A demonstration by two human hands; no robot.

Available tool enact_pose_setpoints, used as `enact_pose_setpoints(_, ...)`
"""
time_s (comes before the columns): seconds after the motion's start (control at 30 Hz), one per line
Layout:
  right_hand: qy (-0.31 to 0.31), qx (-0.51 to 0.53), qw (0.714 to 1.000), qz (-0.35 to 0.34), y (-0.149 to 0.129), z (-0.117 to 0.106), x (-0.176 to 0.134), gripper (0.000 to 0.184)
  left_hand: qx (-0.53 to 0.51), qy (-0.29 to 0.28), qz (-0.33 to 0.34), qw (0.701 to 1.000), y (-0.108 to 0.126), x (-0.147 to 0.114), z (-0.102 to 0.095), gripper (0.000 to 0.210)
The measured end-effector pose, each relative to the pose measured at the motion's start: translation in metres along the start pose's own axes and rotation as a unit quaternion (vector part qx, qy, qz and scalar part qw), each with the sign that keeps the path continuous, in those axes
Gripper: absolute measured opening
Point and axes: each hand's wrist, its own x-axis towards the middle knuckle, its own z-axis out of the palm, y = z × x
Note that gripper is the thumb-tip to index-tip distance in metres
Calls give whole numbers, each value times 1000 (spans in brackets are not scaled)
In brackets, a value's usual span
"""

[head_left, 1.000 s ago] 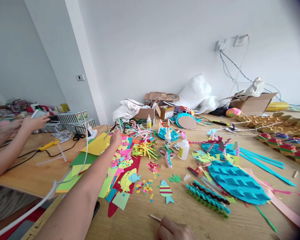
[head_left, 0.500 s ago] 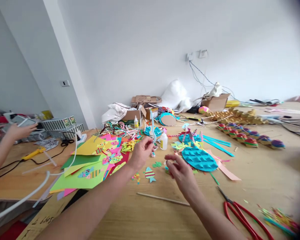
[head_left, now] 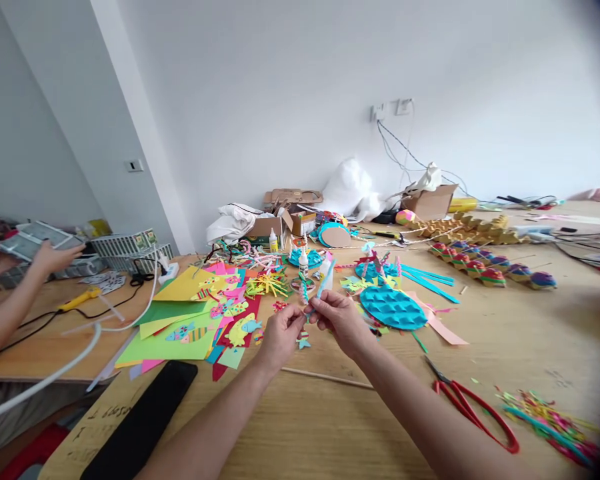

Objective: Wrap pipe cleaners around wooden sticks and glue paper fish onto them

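Note:
My right hand (head_left: pixel 344 324) pinches a narrow light blue strip (head_left: pixel 326 280), which sticks up and slants right above the fingers. Close beside it, my left hand (head_left: pixel 283 333) has thumb and finger closed at the strip's lower end; the fingertips nearly touch and partly hide the hold. A small twisted pink and teal piece (head_left: pixel 304 291) shows just above the left fingertips; whether it joins the strip I cannot tell. Behind the hands stand a white glue bottle (head_left: pixel 303 263) and a roll of tape, partly covered. Under them lies a paper fish (head_left: pixel 303 343), mostly hidden.
Coloured paper sheets (head_left: pixel 173 352) and fish cutouts lie left, near a black phone-like slab (head_left: pixel 143 420). At right are a blue textured oval (head_left: pixel 393 309), red-handled scissors (head_left: pixel 473 403) and paper scraps (head_left: pixel 555 427). A thin stick (head_left: pixel 330 377) lies in front. Another person's hand (head_left: pixel 60 257) holds a grey case.
My hands have come together, and the light blue strip, upright at my left hand before, now slants from my right fingers. At far left, the other person's hand has lifted the grey case.

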Motion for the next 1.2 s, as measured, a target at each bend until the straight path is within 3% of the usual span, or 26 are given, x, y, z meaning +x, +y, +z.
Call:
enact_pose_setpoints(0.2, 37, 8, 999, -23, 18, 0, -4, 21, 51, -4, -31, 998, -13, -4, 4, 17)
enact_pose_setpoints(0.3, 38, 9, 999, -22, 16, -4, -7, 20, 14, -36, -53, 998, -14, -8, 8, 18)
enact_pose_setpoints(0.47, 39, 74, 996, 23, 10, -11, -8, 17, -65, -79, -23, 994, -12, -16, 6, 19)
enact_pose_setpoints(0.87, 11, 115, 992, 59, 17, -13, -8, 18, -17, -50, 5, 999, -17, -18, 3, 23)
enact_pose_setpoints(1.07, 25, 87, 996, 8, 18, -4, -13, 19, -100, -16, -34, 994, -16, -17, 9, 25)
enact_pose_setpoints(1.2, 42, 45, 998, -19, 16, -2, -14, 19, -154, -50, -74, 984, -18, -19, 13, 27)
